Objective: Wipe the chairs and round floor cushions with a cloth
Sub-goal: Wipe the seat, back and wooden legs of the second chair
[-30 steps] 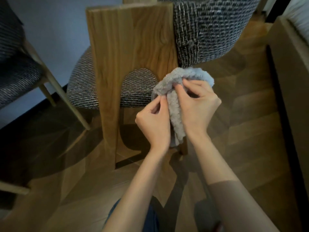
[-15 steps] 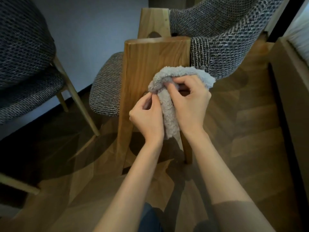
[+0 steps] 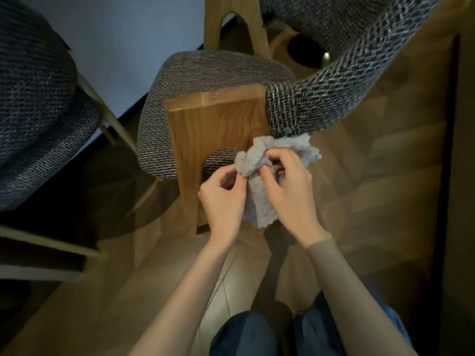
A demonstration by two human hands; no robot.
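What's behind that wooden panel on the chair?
Through its arched cutout the woven seat cushion shows behind the wooden panel. The grey cloth, gripped by left hand and right hand, hides the cutout's right side.

Ahead: the wood panel (image 3: 216, 129) stands upright right in front of both hands and blocks a straight reach; only its low arched cut-out opens through to the seat (image 3: 205, 73).
Above right: the woven backrest (image 3: 347, 93) curves across, its end just over the cloth (image 3: 259, 201), closing the way up.
Middle: the left hand (image 3: 223, 199) and right hand (image 3: 293, 194) crowd the panel's right edge, both gripping the cloth.
Left: the left chair (image 3: 38, 98) and its pale legs (image 3: 113, 124) stand near, with a strip of dark floor between them and the panel.
Right: bare floor (image 3: 372, 201) runs to the unit (image 3: 465, 150) at the floor's right edge (the widest gap).
Near: open floor lies between the panel's foot and the knees (image 3: 244, 332).
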